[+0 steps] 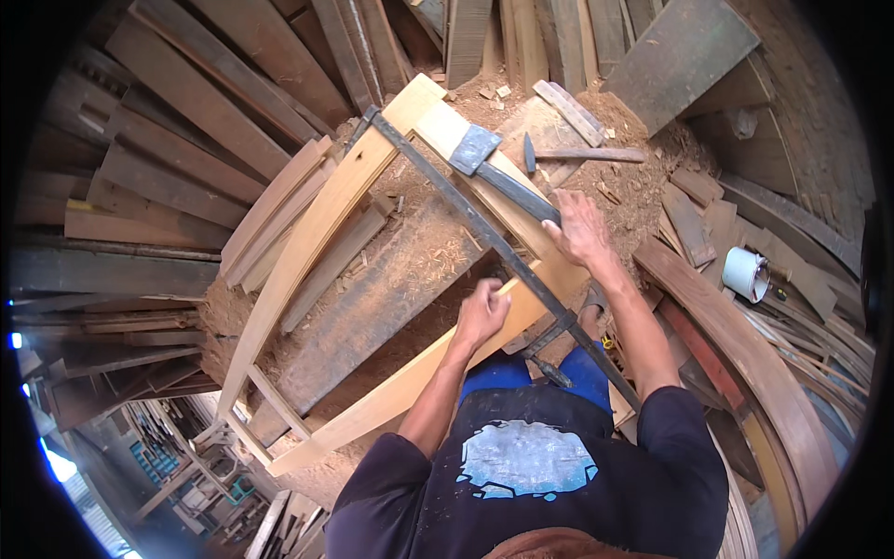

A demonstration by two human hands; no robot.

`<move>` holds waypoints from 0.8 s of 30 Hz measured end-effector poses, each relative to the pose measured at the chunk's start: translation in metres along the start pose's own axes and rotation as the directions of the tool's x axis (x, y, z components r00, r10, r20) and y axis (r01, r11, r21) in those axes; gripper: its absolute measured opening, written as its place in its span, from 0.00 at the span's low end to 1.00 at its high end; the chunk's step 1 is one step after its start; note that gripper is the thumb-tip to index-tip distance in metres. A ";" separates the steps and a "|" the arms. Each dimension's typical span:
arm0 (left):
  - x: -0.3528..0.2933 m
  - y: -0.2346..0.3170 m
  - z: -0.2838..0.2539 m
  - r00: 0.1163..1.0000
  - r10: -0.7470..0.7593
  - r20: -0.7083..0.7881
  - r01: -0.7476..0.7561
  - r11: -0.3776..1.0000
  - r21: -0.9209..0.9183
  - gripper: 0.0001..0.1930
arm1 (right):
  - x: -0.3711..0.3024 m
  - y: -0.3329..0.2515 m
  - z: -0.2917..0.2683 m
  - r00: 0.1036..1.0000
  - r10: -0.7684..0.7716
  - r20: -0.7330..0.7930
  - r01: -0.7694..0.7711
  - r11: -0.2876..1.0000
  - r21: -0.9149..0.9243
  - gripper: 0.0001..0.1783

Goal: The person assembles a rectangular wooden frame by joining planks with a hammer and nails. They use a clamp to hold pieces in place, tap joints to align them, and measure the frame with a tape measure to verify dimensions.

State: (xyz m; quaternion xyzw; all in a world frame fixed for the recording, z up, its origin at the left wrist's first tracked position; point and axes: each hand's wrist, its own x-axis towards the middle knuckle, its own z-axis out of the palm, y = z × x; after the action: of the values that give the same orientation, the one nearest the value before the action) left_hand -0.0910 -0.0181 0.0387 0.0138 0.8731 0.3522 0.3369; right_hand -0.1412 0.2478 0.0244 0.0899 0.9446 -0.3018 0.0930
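My right hand [584, 229] is closed round the handle end of a mallet [476, 149] with a grey block head. The mallet's head lies over the far-right rail of a curved pale wooden frame [312, 242]. My left hand [480, 315] is closed, pinching a small pale wooden peg [507, 286] above the frame's near rail. A long dark bar clamp [466, 214] spans the frame diagonally from its far corner. Close to my legs is the clamp's screw handle [551, 373].
Under the frame is a wide, shavings-covered board [391, 265]. Beyond the mallet lies a hammer [587, 155] among sawdust. Curved timbers [736, 340] and a white container [746, 273] are at right. Stacked planks [177, 168] line the left and far sides.
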 end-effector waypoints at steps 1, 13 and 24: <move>0.019 0.011 -0.001 0.982 0.040 -0.182 -0.052 0.997 -0.061 0.23 | 0.012 -0.012 0.004 0.997 0.018 0.074 -0.011 0.996 -0.086 0.31; 0.171 0.051 0.041 0.850 0.249 -0.465 -0.061 0.922 0.383 0.40 | 0.102 -0.021 -0.035 0.933 0.126 0.337 -0.105 0.991 -0.079 0.28; 0.180 0.060 0.044 0.940 0.160 -0.301 0.020 0.856 0.517 0.39 | 0.177 -0.013 -0.003 0.941 0.327 0.083 -0.326 0.945 -0.026 0.20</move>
State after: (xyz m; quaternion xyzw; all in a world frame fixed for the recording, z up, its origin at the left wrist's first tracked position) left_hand -0.2163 0.1006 -0.0507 0.0755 0.9781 0.1164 0.1551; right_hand -0.3159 0.2596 -0.0067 0.2315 0.9134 -0.2804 0.1829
